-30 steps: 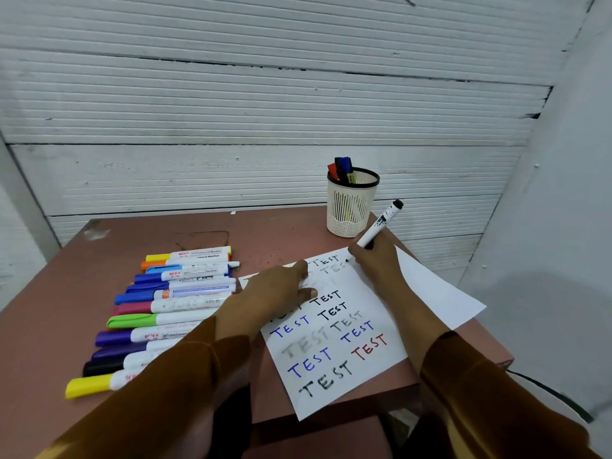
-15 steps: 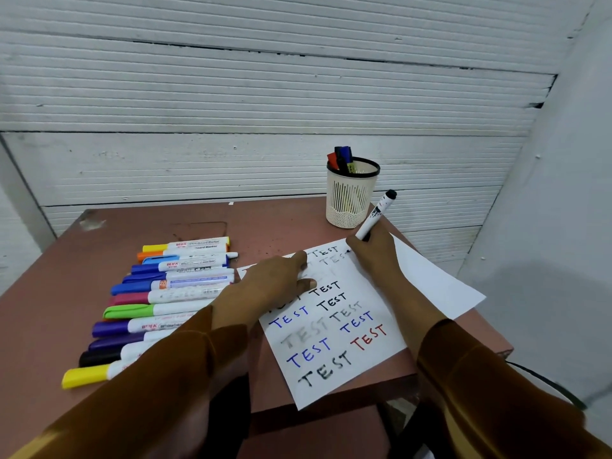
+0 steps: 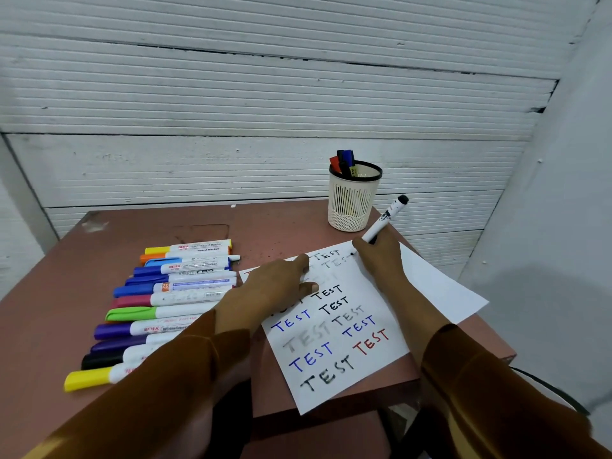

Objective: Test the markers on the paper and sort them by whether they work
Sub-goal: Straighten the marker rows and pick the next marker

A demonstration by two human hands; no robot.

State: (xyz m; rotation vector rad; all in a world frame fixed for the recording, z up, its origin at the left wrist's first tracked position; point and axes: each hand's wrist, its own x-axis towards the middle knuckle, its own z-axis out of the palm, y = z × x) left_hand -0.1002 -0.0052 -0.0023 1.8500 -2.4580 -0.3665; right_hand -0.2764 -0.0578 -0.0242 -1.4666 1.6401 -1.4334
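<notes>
Against ribbed white wall, reddish-brown table (image 3: 265, 226). Right hand (image 3: 381, 256) closed around white black-capped marker (image 3: 385, 220), tip touching white paper sheet (image 3: 430, 286), barrel slanted toward cream mesh cup (image 3: 353, 200). Left hand (image 3: 275, 286) spread flat, pinning paper.

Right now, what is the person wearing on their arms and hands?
Both arms are covered by long, loose sleeves of plain rust-brown fabric, the left sleeve and right sleeve ending at the wrists. The left hand and right hand are bare: no gloves, and no rings or watch visible.
</notes>
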